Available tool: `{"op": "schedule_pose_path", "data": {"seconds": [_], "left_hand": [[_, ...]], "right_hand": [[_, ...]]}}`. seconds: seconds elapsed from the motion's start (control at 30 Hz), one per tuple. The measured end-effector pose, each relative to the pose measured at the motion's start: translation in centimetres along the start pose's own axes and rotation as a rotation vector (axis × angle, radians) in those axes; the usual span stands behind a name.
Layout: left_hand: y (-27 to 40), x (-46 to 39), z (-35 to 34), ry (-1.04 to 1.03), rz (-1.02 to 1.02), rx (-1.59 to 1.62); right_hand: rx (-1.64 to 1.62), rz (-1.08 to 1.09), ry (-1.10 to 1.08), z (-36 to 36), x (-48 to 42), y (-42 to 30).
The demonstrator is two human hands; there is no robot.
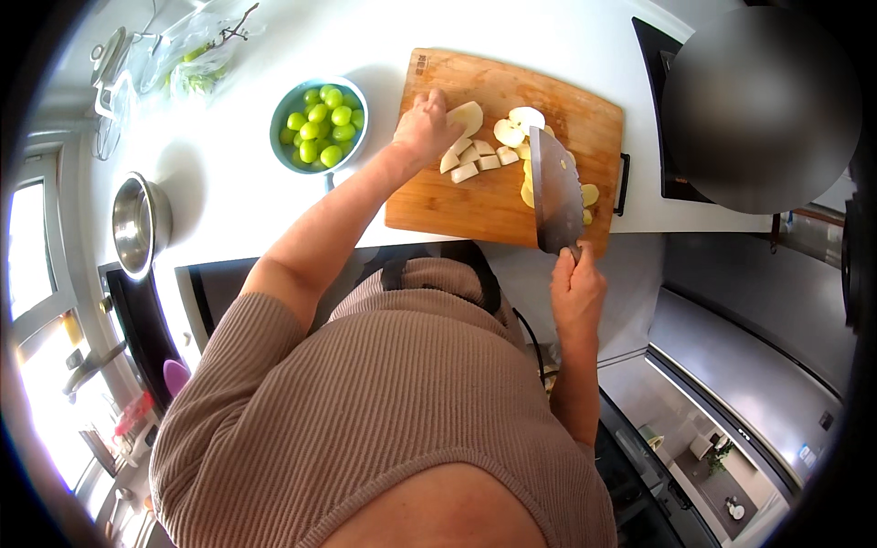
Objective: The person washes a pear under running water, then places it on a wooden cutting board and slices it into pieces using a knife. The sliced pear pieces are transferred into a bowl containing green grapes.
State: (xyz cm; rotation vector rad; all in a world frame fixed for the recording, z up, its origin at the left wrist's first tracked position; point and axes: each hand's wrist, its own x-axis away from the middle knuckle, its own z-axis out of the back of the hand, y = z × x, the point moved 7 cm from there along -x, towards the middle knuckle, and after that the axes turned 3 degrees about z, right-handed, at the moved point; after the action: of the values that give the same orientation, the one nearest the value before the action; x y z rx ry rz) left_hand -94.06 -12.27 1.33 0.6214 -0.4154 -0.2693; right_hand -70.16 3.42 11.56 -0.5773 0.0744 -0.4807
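Observation:
A wooden cutting board [438,205] lies tilted on the white counter. My left hand [428,127] is over its left part, fingers bent, the thumb side against a large pale peeled piece [468,119]; the fingertips are hidden. Several pale cut chunks [468,155] lie just below that piece. My right hand [579,288] grips the handle of a broad kitchen knife [556,192] at the board's front edge. The blade points away from me, with bits stuck to it. It partly covers yellowish slices [527,188]. Pale rounded pieces [519,126] sit beside its tip.
A light-blue bowl [279,116] of green grapes [318,127] stands left of the board. Further left are a steel bowl [142,225] and a plastic bag [199,68] with a grape stem. A black cooktop [654,103] lies right of the board's black handle [623,185].

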Motion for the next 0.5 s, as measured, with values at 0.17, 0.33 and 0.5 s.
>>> {"op": "schedule_pose_path", "data": {"seconds": [0.17,0.33,0.5], "left_hand": [[1.3,-2.0,-2.3,-0.099,-0.029,-0.129],[1.9,-0.4,0.7,0.002,-0.118,-0.046],[-0.3,3.9,5.7,0.455,-0.318,-0.096]], "right_hand": [[0.046,0.048,0.007,-0.3,-0.1,-0.5],[0.059,0.149,-0.051,-0.9,0.1,-1.6],[0.068,0.264,-0.279,-3.9,-0.1,-2.6]]}}
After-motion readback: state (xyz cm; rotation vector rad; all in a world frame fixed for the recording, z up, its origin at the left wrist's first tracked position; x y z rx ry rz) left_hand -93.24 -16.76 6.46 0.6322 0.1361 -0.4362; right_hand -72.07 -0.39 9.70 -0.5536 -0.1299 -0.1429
